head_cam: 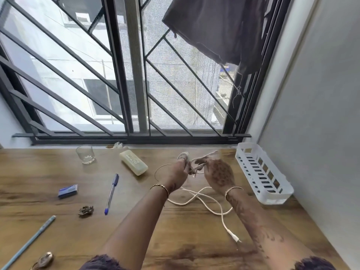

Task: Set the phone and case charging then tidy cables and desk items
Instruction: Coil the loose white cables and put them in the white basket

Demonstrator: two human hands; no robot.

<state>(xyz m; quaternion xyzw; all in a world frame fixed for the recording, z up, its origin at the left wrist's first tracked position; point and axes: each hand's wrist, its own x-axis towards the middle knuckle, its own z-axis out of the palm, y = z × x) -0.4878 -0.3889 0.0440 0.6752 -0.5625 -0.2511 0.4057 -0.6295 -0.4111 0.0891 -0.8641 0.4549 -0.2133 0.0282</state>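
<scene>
left hand (pixel 180 170): centre of frame, held above the table (pixel 39 172); i see its fingers curled round a small bundle of the white cable (pixel 233 235).
right hand (pixel 219 175): just right of it, fingers pinching a loop of the same cable, blurred.
cable run: the rest lies in loose loops on the table below the hands, plug at lower right of centre.
basket (pixel 263 172): white, on the table at the right edge.
</scene>
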